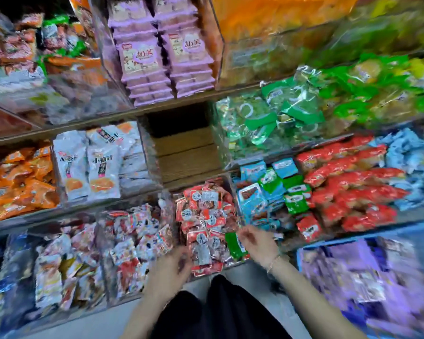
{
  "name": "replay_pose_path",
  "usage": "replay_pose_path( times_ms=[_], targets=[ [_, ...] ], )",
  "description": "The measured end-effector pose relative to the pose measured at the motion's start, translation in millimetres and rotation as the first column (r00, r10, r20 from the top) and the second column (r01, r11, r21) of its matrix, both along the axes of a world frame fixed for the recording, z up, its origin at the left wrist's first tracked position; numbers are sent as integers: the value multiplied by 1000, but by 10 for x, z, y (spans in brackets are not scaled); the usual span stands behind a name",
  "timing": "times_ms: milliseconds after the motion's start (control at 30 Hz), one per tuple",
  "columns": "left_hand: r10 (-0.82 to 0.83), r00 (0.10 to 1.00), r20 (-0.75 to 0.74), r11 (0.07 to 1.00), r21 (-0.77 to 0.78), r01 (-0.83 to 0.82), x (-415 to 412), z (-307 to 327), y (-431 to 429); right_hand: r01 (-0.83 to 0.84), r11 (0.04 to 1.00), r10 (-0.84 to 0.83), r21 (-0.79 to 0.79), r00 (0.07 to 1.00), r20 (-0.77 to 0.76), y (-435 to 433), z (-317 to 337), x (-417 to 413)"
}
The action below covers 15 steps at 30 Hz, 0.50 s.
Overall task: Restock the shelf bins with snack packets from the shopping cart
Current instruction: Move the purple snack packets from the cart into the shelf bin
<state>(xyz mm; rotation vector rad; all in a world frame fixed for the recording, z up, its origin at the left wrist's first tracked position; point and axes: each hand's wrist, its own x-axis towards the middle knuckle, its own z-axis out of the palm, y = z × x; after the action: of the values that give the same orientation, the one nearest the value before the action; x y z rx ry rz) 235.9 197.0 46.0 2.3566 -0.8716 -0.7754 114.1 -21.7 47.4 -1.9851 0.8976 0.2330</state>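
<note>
doing now: sorting at the red packets (203, 211) piled in the near middle bin (232, 189); the cart is not in view.
right hand (256, 243): fingers pinched on a green packet (236, 245) at the pile's near right corner.
left hand (174, 264): blurred at the pile's near left edge; whether it grips anything cannot be told.
likely aim: the green packet looks like a stray, since others like it lie in the mixed bin (295, 201) just to the right.
how to do it well: lift the green packet straight up, clear of the bin wall, then carry it right. steady the pile with the left hand meanwhile.
risk: the red packets seem piled to the near rim and the film looks slippery, so dragging sideways could tip some onto the floor (123, 319).
</note>
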Motion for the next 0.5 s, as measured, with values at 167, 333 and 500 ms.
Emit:
replay_pose_path(
  times_ms=[167, 333, 500],
  targets=[
    [-216, 967, -135, 959, 155, 236, -299, -390, 193, 182, 983, -166, 33, 947, -274, 329, -562, -973],
    [-215, 931, -293, 892, 330, 310, -629, -758, 439, 561, 814, -475, 151, 793, -382, 769, -794, -1841],
    [-184, 901, -392, 842, 411, 351, -1047, -884, 616, 782, 569, -618, 253, 610, -496, 1031, -917, -2710]
  ],
)
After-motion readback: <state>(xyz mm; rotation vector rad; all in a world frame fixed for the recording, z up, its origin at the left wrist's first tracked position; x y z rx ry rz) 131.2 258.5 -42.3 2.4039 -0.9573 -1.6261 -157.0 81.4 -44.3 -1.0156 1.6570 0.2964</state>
